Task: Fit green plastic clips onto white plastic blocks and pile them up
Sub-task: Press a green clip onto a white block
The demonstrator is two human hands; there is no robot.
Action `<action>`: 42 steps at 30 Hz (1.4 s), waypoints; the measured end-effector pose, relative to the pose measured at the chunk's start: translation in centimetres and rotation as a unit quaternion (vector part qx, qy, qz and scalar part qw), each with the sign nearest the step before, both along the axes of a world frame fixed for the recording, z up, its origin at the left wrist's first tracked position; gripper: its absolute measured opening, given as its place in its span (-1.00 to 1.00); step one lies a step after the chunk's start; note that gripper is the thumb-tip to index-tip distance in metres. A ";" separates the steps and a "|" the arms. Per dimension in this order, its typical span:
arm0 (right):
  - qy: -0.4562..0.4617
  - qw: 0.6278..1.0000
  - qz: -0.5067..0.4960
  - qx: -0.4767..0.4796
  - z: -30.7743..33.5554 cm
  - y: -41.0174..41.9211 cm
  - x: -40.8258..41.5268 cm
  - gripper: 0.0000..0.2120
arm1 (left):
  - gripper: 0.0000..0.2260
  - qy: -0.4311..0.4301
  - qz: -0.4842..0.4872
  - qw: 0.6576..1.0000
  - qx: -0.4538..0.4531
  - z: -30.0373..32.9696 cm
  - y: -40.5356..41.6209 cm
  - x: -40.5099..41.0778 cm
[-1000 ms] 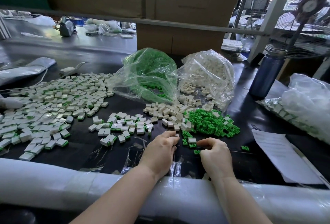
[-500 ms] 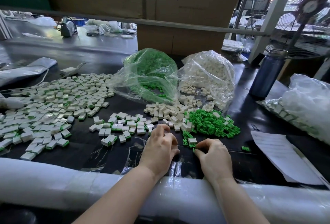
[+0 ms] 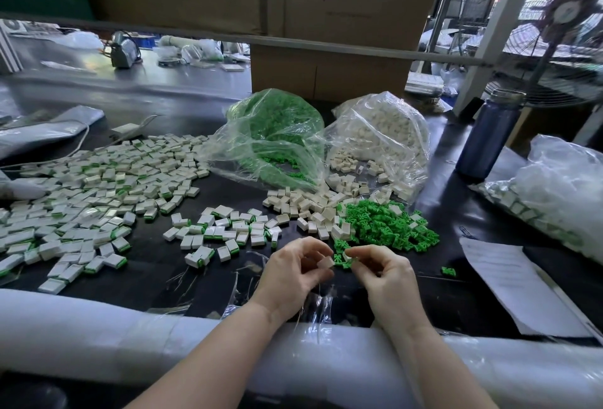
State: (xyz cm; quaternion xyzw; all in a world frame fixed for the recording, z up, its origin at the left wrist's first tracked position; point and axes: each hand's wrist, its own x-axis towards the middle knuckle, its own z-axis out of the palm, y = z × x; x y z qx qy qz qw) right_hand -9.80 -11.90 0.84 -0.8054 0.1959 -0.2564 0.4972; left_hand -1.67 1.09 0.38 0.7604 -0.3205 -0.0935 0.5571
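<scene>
My left hand (image 3: 295,270) pinches a small white block (image 3: 325,262) between thumb and fingers, just above the black table. My right hand (image 3: 383,273) pinches a small pale piece (image 3: 348,256) right beside it, with green clips (image 3: 341,260) lying between the two hands. A heap of loose green clips (image 3: 388,226) sits just beyond my right hand. Loose white blocks (image 3: 306,204) lie behind my left hand. Fitted blocks with green edges spread in a small group (image 3: 225,232) and a large pile (image 3: 91,193) to the left.
A clear bag of green clips (image 3: 277,134) and a bag of white blocks (image 3: 381,134) stand at the back. A blue bottle (image 3: 489,134) and another bag (image 3: 561,193) are on the right, with paper (image 3: 509,281) near it. A white padded roll (image 3: 130,340) runs along the front edge.
Both hands lifted off the table and turned inward toward each other. My left hand now shows a white block in its fingers, and my right hand has raised a small piece beside it.
</scene>
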 end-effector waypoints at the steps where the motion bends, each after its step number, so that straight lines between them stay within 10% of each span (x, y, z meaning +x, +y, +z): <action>1: -0.016 0.999 0.007 0.031 0.1 0.0 0.0 -0.78 | -0.79 0.014 -0.005 1.000 -0.008 0.0 0.0 0.0; 22: -0.052 0.973 0.073 0.212 0.5 -0.1 -0.4 -0.90 | -0.89 0.104 -0.047 0.992 -0.048 -0.2 0.1 0.5; 42: -0.016 0.989 0.089 0.118 0.3 0.2 -0.2 -0.83 | -0.84 0.107 -0.043 0.993 -0.026 -0.3 -0.1 0.4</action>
